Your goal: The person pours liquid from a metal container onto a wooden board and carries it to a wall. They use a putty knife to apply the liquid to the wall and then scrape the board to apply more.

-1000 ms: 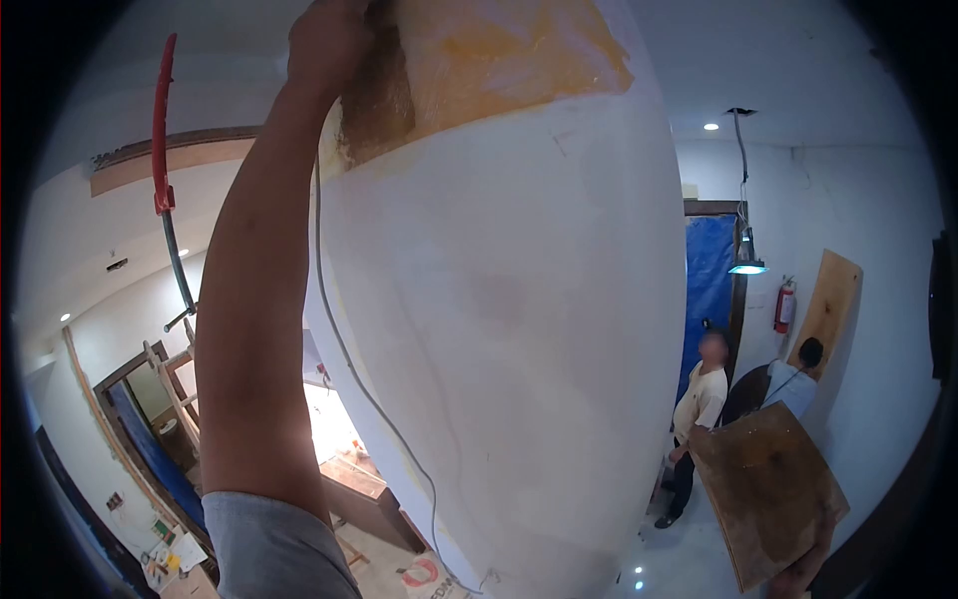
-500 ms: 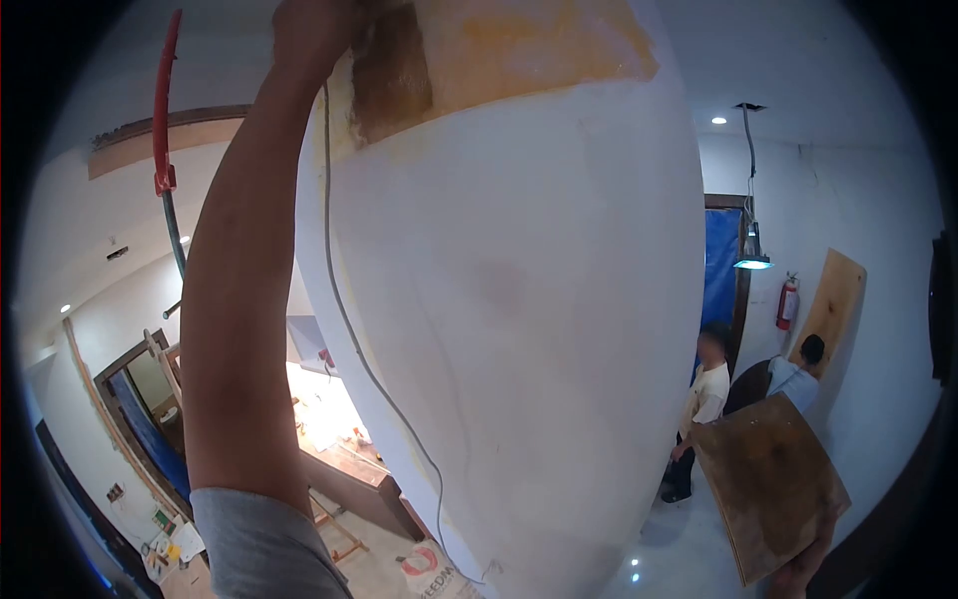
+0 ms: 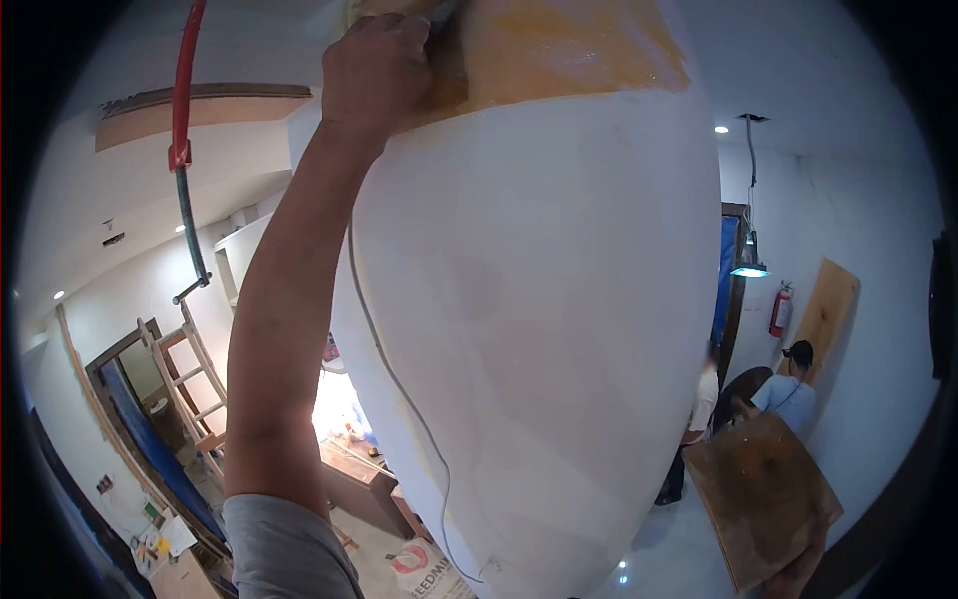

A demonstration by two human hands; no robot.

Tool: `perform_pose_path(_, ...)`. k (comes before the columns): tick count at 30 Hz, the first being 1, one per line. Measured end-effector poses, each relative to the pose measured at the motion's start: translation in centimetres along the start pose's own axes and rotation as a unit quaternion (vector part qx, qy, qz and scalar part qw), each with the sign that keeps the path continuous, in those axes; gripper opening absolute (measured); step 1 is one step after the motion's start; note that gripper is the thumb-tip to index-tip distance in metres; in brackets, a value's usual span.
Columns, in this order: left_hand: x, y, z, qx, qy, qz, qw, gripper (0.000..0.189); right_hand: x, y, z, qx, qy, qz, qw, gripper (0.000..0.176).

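My left hand is raised at the top, its fingers closed around what looks like a putty knife, mostly cut off by the frame edge. It presses near a yellow-brown coated patch on the upper part of a white panel, by its left edge. A darker brown smear shows beside the fingers. At the lower right, my right hand grips a square brown board from its far side, so most fingers are hidden. The board is tilted, and its face is stained.
A thin cable runs down the panel's left side. A red-handled clamp hangs at the upper left. A wooden ladder and a lit workbench stand left. Two people, one in light blue, are beyond the board. A lamp hangs right.
My left hand has moved down and to the right in view, now showing more fully over the dark smear. The view has shifted slightly. My right hand still holds the board.
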State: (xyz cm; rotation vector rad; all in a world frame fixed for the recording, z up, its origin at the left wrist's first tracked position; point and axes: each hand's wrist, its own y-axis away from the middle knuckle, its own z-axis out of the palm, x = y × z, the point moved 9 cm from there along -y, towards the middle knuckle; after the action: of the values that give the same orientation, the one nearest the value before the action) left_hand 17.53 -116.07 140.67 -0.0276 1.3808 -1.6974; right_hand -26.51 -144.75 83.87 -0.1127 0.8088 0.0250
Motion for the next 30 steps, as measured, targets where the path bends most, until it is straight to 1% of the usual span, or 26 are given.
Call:
perform_pose_path(1, -0.3, 0.1, -0.2, -0.001, -0.006, -0.013, 1.0, 0.021, 0.1, 0.1, 0.3, -0.007, -0.007, 0.006, 1.0, 0.061)
perform_pose_path(4, -3.8, -1.2, -0.2, -0.074, -0.089, -0.177, 0.977, 0.022, 0.7, -0.3, 0.4, -0.008, -0.022, 0.016, 1.0, 0.061)
perform_pose_path(7, -7.0, -3.1, -2.8, 0.001, 0.009, -0.236, 0.972, 0.02, 1.3, -0.8, 1.2, 0.006, -0.042, 0.022, 0.999, 0.062)
perform_pose_path(8, -10.4, -2.7, -1.1, -0.023, 0.146, -0.336, 0.93, 0.022, 1.5, -1.0, 1.2, 0.014, -0.049, 0.023, 0.998, 0.063)
perform_pose_path(9, -13.9, -2.3, 1.3, -0.046, 0.279, -0.426, 0.859, 0.025, 1.6, -1.3, 1.1, 0.012, -0.049, 0.019, 0.999, 0.063)
perform_pose_path(10, -15.8, -1.5, 3.3, -0.069, 0.402, -0.504, 0.762, 0.029, 1.8, -1.6, 1.0, 0.009, -0.049, 0.016, 0.999, 0.063)
perform_pose_path(11, -16.5, -3.3, 2.3, -0.121, 0.243, -0.364, 0.891, 0.033, 2.1, -2.0, 1.0, 0.005, -0.049, 0.013, 0.999, 0.063)
perform_pose_path(12, -15.8, -4.4, 1.8, -0.164, 0.069, -0.201, 0.963, 0.037, 2.1, -2.1, 1.2, 0.005, -0.046, 0.014, 0.999, 0.063)
perform_pose_path(13, -15.1, -5.4, 2.1, -0.178, -0.026, -0.139, 0.974, 0.039, 1.9, -2.0, 1.5, 0.006, -0.043, 0.011, 0.999, 0.063)
perform_pose_path(14, -14.4, -6.2, 2.5, -0.181, -0.124, -0.078, 0.973, 0.042, 1.5, -2.0, 1.8, 0.009, -0.04, 0.008, 0.999, 0.062)
perform_pose_path(16, -15.8, -7.8, 3.2, -0.157, -0.154, -0.182, 0.958, 0.044, 2.0, -2.8, 0.4, 0.03, -0.048, 0.017, 0.998, 0.061)
perform_pose_path(19, -15.0, -9.1, 5.6, -0.211, -0.198, -0.134, 0.948, 0.042, 2.0, -2.8, 0.0, 0.042, -0.047, 0.027, 0.998, 0.06)
perform_pose_path(22, -14.7, -10.1, 6.6, -0.195, -0.23, -0.109, 0.947, 0.041, 1.0, -2.0, 0.7, 0.062, -0.023, 0.008, 0.998, 0.058)
perform_pose_path(25, -12.3, -10.4, 3.5, -0.15, -0.162, -0.138, 0.965, 0.04, 0.9, -2.3, -0.5, 0.069, -0.019, 0.001, 0.997, 0.057)
perform_pose_path(27, -8.7, -9.6, 1.8, -0.2, -0.089, -0.218, 0.951, 0.039, 1.4, -2.8, -1.9, 0.06, -0.034, 0.007, 0.998, 0.056)
perform_pose_path(28, -8.0, -9.0, 1.6, -0.225, -0.052, -0.257, 0.938, 0.038, 1.7, -3.0, -2.6, 0.05, -0.043, 0.012, 0.998, 0.056)
perform_pose_path(30, -10.4, -9.1, 3.8, -0.206, -0.114, -0.172, 0.957, 0.038, 1.9, -3.3, -3.2, 0.041, -0.049, 0.016, 0.998, 0.055)
